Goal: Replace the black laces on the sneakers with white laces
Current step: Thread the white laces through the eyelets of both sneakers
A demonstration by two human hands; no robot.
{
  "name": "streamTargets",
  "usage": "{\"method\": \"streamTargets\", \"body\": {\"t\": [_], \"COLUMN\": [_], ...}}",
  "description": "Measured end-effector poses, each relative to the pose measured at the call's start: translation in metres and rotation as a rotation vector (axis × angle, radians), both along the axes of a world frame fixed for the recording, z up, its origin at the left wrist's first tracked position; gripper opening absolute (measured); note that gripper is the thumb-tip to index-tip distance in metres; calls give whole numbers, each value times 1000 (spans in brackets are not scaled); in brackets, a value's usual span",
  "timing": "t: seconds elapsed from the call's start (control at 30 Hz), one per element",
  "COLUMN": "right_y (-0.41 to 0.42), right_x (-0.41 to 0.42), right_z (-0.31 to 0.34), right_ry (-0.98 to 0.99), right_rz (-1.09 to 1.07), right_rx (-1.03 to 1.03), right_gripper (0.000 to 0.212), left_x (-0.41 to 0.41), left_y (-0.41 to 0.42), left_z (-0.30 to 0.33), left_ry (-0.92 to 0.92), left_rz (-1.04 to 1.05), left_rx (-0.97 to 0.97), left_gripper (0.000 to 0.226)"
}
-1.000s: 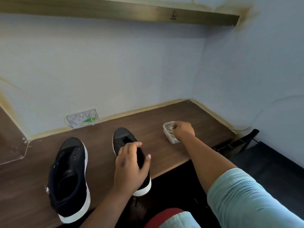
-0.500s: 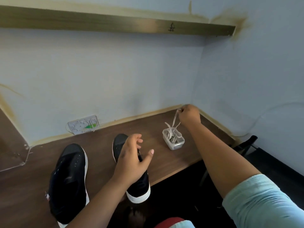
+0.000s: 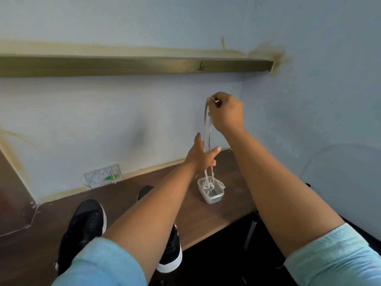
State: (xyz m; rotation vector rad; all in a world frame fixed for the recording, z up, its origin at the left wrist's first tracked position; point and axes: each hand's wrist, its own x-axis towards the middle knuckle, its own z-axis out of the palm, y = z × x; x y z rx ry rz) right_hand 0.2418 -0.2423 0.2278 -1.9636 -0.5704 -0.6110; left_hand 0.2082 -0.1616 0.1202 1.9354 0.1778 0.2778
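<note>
right hand: we see the right hand [image 3: 226, 112] raised high in front of the far wall, fingers pinching the top of the white laces [image 3: 207, 129]
white laces: hang down in a doubled strand from that pinch; the lower part is tangled and sits in the plastic tub [image 3: 214, 196]
left hand: we see the left hand [image 3: 203, 155] reaching up to the hanging strand below the right hand, thumb and fingers spread on either side of it; we cannot tell if it has closed on the laces or only touches them
plastic tub: small, clear, on the desk [image 3: 206, 223] toward its far right, right of the shoes
left shoe: black sneaker [image 3: 84, 221] with white sole, near left on the desk, toe pointing far; no lace visible in its eyelets
right shoe: second black sneaker [image 3: 171, 250], mostly hidden by the left forearm, heel at the near desk edge
sleeves: we see light blue rolled sleeves [image 3: 334, 259] on both arms
background: wall socket [image 3: 103, 176] at far left of desk, wooden shelf [image 3: 132, 66] above
</note>
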Motion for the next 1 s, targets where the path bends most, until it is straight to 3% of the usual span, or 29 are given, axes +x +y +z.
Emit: {"method": "streamTargets", "body": {"t": [0.13, 0.27, 0.67, 0.83, 0.93, 1.0], "right_y": [-5, -16, -42, -45, -40, -27], "right_x": [-18, -29, -76, -110, -118, -119], "right_z": [25, 51, 103, 135, 146, 138], "right_ry": [69, 60, -210, -325, -255, -128], "right_rz": [71, 139, 436, 585, 624, 538], "right_rx": [191, 434, 1029, 1100, 1084, 1003], "right_gripper": [26, 29, 21, 24, 27, 31], "left_x": [20, 29, 12, -8, -28, -42], "left_y": [-4, 3, 29, 39, 44, 45], "left_z": [-4, -15, 0, -1, 0, 8], "left_ry": [-56, 7, -94, -3, -3, -37], "left_rz": [-14, 18, -38, -6, 22, 39], "left_rx": [-159, -79, -174, 72, 15, -103], "left_gripper": [41, 22, 15, 18, 20, 23]}}
